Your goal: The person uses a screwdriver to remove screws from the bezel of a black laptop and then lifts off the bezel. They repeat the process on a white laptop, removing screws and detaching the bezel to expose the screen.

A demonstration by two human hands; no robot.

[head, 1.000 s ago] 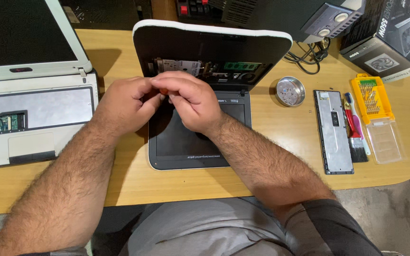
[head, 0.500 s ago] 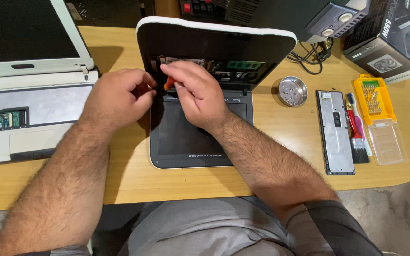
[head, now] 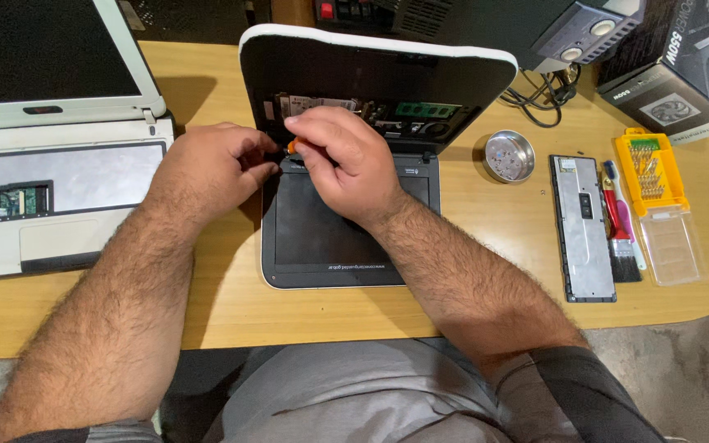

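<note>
A black laptop (head: 346,238) lies upside down on the wooden table (head: 486,287), its bottom cover off and circuit boards (head: 420,111) exposed near the far edge. My right hand (head: 346,160) is closed around a small orange-handled tool (head: 292,148), only its tip of orange showing, over the laptop's left inner edge. My left hand (head: 211,168) rests beside it at the laptop's left side, fingers curled toward the same spot; what they pinch is hidden.
A second, silver laptop (head: 51,172) with its keyboard removed sits at the left. To the right lie a round metal dish (head: 509,154), a long grey battery (head: 582,226), a brush (head: 621,226) and a yellow bit case (head: 658,197). Boxes (head: 683,66) stand at the back right.
Both hands have shifted slightly toward the laptop's far left edge, and the orange tool handle now shows between them. The view has tilted a little.
</note>
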